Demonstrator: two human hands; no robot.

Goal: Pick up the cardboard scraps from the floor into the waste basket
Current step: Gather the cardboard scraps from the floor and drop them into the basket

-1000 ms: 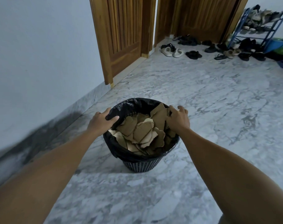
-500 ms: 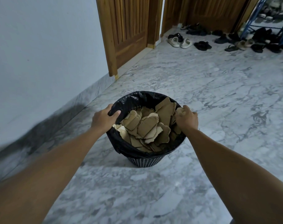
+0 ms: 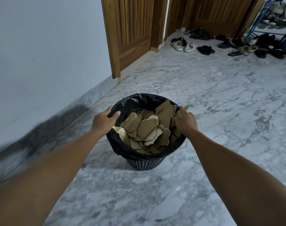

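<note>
A black mesh waste basket [image 3: 144, 163] lined with a black plastic bag stands on the marble floor in the middle of the view. Several torn brown cardboard scraps [image 3: 147, 128] fill it nearly to the rim. My left hand [image 3: 104, 120] grips the left rim, thumb curled over the bag's edge. My right hand [image 3: 185, 121] grips the right rim, fingers curled over it among the scraps. One scrap tip [image 3: 187, 107] sticks out past the rim just beyond my right fingers.
A white wall with a marble skirting runs along the left. Two wooden doors [image 3: 132, 33] stand at the back. Several shoes and sandals [image 3: 206, 49] lie on the floor by a blue shoe rack [image 3: 259, 22] at the back right.
My right hand has shifted from lying over the scraps to gripping the right rim. The left hand has kept its hold on the left rim. The view has tilted slightly.
</note>
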